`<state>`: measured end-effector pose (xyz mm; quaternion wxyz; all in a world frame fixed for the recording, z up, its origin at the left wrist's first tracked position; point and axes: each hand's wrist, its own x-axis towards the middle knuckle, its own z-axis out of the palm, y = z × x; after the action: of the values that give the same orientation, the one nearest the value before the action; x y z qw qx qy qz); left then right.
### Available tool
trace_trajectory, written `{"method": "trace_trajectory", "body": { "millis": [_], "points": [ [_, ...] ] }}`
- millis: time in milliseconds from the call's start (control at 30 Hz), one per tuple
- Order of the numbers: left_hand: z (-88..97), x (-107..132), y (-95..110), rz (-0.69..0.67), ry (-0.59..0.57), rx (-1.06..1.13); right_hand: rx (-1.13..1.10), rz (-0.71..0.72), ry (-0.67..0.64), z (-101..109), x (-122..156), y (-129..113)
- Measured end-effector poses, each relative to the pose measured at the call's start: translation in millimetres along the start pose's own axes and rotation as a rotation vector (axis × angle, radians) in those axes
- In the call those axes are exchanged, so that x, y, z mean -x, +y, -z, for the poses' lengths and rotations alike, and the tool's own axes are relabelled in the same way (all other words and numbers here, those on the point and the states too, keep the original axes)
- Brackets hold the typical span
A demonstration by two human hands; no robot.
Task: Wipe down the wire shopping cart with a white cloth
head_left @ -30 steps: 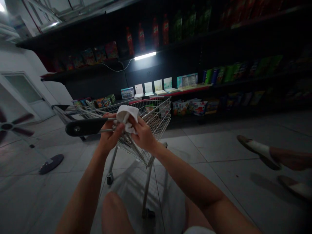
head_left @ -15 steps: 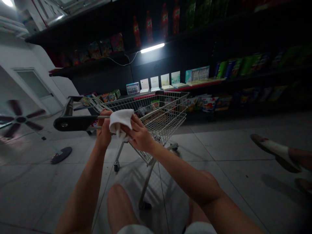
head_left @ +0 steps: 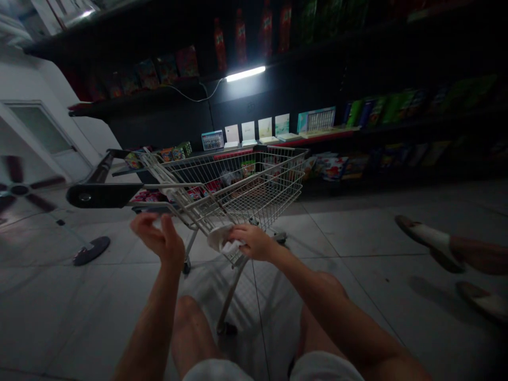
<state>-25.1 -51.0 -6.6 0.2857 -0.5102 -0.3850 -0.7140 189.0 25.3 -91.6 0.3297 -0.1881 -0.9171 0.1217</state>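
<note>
A wire shopping cart [head_left: 254,198] with a black handle [head_left: 101,194] stands on the tiled floor right in front of my knees. My right hand [head_left: 254,242] is closed on a white cloth [head_left: 222,238] and presses it against the lower rear wires of the cart's basket. My left hand [head_left: 161,241] hangs free just below the handle, fingers apart, holding nothing. Several packaged goods lie inside the basket.
Dark shelves [head_left: 317,135] with bottles, packets and cards run along the back wall under a strip light [head_left: 245,73]. A standing fan [head_left: 24,190] with a round base [head_left: 88,250] is at the left. Another person's sandalled feet [head_left: 432,241] rest on the floor at the right.
Both hands held the cloth by the handle before. My left hand has let go and opened; my right hand has carried the cloth down to the basket's lower rear wires.
</note>
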Motion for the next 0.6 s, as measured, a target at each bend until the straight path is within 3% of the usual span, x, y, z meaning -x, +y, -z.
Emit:
{"method": "trace_trajectory", "body": {
  "millis": [33, 67, 133, 200, 233, 300, 367, 467, 533, 600],
  "points": [
    [5.0, 16, 8, -0.063, -0.035, -0.035, -0.04, -0.042, -0.066, 8, 3, -3],
    [9.0, 32, 16, -0.113, -0.165, 0.001, -0.087, -0.075, -0.121, 16, 4, -6],
    [12.0, 60, 31, -0.217, -0.6, 0.077, -0.221, -0.112, -0.153, 27, 6, -8],
    [8.0, 79, 40, -0.12, -0.888, 0.045, -0.387, -0.133, -0.044, 31, 4, -9],
    [3.7, 85, 42, 0.003, -0.941, 0.008, -0.457, -0.162, 0.056, 31, 3, -10],
    [-7.7, 92, 44, 0.315, -0.867, -0.084, -0.539, -0.269, 0.312, 24, 0, -14],
    [-21.0, 92, 47, 0.566, -0.68, -0.113, -0.543, -0.371, 0.583, 10, 0, -23],
    [-37.7, 87, 61, 0.825, -0.519, 0.106, -0.507, -0.294, 0.793, -18, 6, -37],
    [-42.2, 83, 73, 1.007, -0.588, 0.397, -0.505, -0.187, 0.792, -35, 13, -37],
    [-40.7, 76, 83, 1.077, -0.739, 0.637, -0.544, -0.178, 0.801, -47, 19, -28]
  ]
}}
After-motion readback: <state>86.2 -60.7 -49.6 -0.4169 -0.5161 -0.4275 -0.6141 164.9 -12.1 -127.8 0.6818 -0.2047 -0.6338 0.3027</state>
